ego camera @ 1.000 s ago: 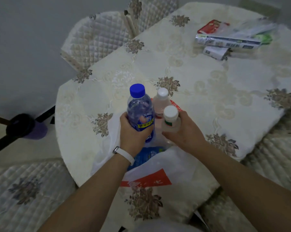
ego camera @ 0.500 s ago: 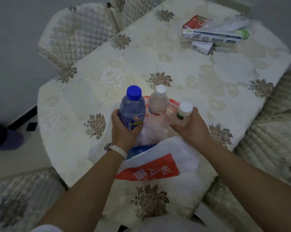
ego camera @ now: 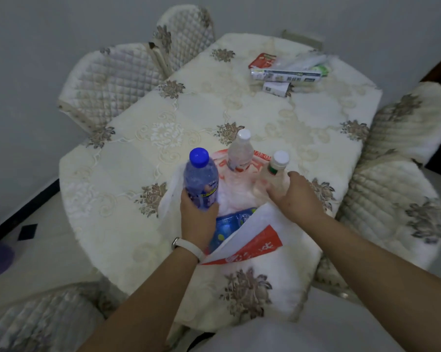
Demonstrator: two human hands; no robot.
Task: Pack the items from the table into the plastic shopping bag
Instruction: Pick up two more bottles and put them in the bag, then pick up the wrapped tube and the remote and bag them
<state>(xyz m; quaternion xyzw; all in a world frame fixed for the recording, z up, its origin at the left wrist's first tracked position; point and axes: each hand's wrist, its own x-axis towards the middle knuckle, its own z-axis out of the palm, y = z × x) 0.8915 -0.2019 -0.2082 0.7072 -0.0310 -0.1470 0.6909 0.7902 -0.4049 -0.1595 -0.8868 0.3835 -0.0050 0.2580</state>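
Observation:
A white plastic shopping bag with red print point(ego camera: 249, 240) lies open on the near part of the table. My left hand point(ego camera: 197, 217) grips a blue-capped water bottle point(ego camera: 200, 179), upright at the bag's left side. My right hand point(ego camera: 294, 196) holds a small white-capped bottle with a green band point(ego camera: 276, 171) at the bag's right side. A clear bottle with a white cap point(ego camera: 241, 152) stands at the bag's far side. A blue bottle point(ego camera: 230, 223) lies inside the bag between my hands.
The table wears a cream embroidered cloth point(ego camera: 194, 110). At its far right lie long boxes point(ego camera: 285, 76), a small box point(ego camera: 276, 88), a red packet point(ego camera: 262, 60) and clear wrapping. Quilted chairs point(ego camera: 107, 82) surround the table, one point(ego camera: 397, 199) close on the right.
My right hand has carried the small white-capped bottle rightward, away from the other two. The camera view has shifted; the left hand stays on the blue-capped bottle.

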